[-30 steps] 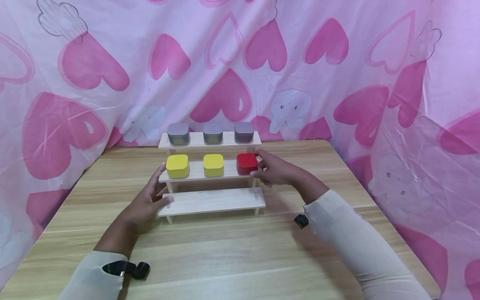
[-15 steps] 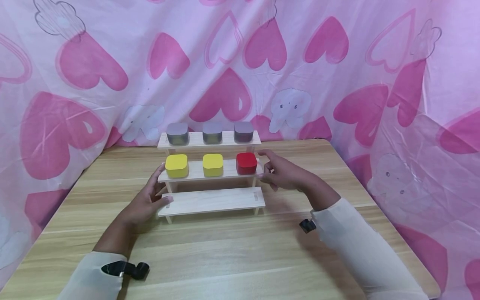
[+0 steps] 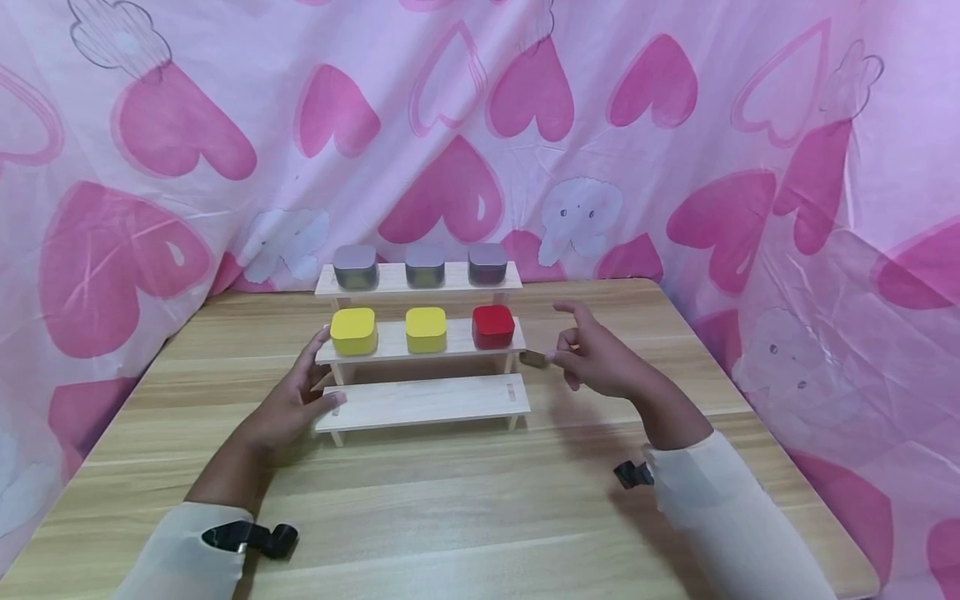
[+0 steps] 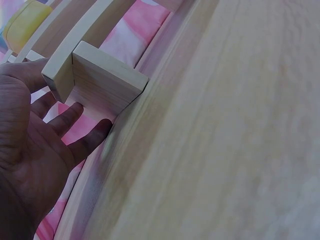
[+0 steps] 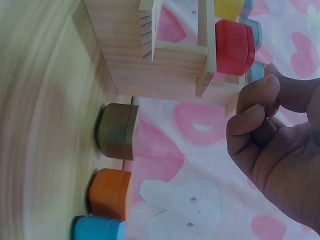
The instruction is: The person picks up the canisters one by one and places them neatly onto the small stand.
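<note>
A three-tier wooden display stand (image 3: 423,402) stands on the table. On its middle shelf sit a yellow box (image 3: 354,332), another yellow box (image 3: 426,331) and, at the right end, a red box (image 3: 492,327), all rounded squares. My left hand (image 3: 288,404) is at the stand's left end: thumb on the lowest shelf, index fingertip at the middle shelf's edge. In the left wrist view its other fingers spread loosely beside a leg block (image 4: 105,80). Right of the stand, apart from it, my right hand (image 3: 600,358) holds nothing, index finger extended, the others bent.
Three grey boxes (image 3: 425,268) line the top shelf. On the table right of the stand, the right wrist view has a brown box (image 5: 117,131), an orange box (image 5: 111,194) and a blue box (image 5: 97,229) in a row. Pink heart-patterned cloth (image 3: 442,192) hangs behind.
My right hand has let go of the red box and drawn away to the right, uncovering the brown box. The red box stays on the middle shelf. My left hand keeps its place.
</note>
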The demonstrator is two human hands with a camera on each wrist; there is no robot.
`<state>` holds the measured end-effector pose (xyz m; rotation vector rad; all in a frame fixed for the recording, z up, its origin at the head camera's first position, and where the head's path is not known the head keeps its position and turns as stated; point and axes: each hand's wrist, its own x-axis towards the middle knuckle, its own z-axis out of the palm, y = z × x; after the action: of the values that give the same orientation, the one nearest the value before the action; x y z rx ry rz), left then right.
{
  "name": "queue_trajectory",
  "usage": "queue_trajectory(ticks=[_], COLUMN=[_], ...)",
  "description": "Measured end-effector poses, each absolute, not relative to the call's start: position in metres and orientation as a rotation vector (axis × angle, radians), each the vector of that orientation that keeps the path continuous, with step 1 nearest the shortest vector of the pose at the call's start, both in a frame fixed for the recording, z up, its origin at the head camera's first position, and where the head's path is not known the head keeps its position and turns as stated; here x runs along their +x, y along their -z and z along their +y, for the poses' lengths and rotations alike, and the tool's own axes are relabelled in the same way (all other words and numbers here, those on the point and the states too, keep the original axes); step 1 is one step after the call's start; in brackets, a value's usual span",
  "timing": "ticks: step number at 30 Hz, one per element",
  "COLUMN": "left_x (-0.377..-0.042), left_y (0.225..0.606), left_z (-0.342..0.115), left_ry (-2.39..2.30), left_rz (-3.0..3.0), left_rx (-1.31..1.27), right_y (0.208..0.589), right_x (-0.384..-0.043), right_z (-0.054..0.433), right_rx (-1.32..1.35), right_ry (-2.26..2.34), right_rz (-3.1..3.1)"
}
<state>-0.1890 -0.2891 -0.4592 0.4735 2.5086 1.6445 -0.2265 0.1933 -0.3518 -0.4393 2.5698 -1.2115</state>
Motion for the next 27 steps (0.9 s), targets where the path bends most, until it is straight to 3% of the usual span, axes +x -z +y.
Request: queue_trajectory(ticks=[27], left_x=[-0.191], left_y=[0.459], left_z=[-0.29], left_ry=[-1.628], left_rz=[2.501], left_rx=[0.436], right_y=[0.409], right_x=[-0.239], right_z=[0.265], right_rx=[-0.076], right_ry=[1.634], right_rz=[2.505])
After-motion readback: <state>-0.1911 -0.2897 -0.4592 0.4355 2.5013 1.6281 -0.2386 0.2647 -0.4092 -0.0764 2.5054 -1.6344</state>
